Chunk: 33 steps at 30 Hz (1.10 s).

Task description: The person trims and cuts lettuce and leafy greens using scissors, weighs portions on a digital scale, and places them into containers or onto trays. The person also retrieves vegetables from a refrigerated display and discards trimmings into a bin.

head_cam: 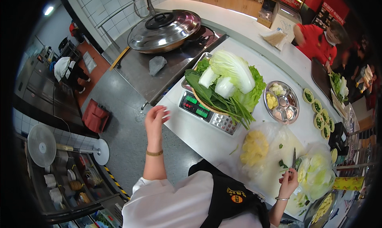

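Note:
My left hand (156, 116) is raised near the counter's left edge, fingers loosely curled and holding nothing. A narrow, dark-bladed knife (294, 159) points away from me in my right hand (289, 178), above a white cutting board (265, 184). Between the hands, a digital scale (195, 106) with lit green displays carries a woven basket (206, 103). Napa cabbage (232, 70), dark leafy greens (200, 82) and lettuce (258, 85) are heaped in it. A clear bag of yellow slices (254, 147) lies by the board, and a bag of cut cabbage (317, 171) sits right of the knife.
A lidded wok (164, 31) stands on the steel stove at back left, near a grey cloth (157, 65). Right of the scale are a divided steel tray (281, 102) and several small green-filled cups (318, 120). A person in red (316, 43) stands across the counter.

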Tool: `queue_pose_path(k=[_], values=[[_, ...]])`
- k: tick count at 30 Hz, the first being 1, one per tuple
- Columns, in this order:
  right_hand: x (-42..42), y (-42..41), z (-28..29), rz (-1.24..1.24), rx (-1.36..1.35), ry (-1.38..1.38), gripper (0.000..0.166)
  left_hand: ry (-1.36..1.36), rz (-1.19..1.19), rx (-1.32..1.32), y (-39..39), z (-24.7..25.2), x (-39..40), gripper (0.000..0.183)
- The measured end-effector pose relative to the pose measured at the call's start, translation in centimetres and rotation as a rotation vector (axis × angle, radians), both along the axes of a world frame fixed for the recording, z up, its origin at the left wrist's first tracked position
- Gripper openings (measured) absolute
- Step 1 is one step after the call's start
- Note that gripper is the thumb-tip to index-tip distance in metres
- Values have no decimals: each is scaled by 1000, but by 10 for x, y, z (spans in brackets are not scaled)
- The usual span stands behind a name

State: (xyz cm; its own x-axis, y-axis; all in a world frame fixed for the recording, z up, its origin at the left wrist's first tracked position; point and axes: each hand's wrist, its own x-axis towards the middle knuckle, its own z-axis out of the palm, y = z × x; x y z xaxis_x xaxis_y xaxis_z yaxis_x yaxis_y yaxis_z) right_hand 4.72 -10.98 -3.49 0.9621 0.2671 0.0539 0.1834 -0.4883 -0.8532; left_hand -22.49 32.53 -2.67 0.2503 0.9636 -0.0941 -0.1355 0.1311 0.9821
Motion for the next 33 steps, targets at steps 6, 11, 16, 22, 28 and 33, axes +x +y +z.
queue_pose_path(k=[6, 11, 16, 22, 28, 33], values=[[-18, 9, 5, 33, -16, -17, 13, -228, -615, -463, 31, -35, 100, 30], [-22, -11, 2, -72, -71, -48, 11, -168, -529, -493, 51, -60, 126, 33], [-23, -45, -16, -173, -155, -92, 7, -191, -495, -430, 47, -32, 131, 43], [-3, -76, -23, -245, -168, -134, 6, -150, -691, -304, 29, 59, 224, 38], [20, -82, -21, -219, -306, -233, 7, -201, -875, -374, -6, 68, 388, 37], [32, -93, -46, -199, -312, -351, 6, -275, -995, -447, -46, 56, 510, 26]])
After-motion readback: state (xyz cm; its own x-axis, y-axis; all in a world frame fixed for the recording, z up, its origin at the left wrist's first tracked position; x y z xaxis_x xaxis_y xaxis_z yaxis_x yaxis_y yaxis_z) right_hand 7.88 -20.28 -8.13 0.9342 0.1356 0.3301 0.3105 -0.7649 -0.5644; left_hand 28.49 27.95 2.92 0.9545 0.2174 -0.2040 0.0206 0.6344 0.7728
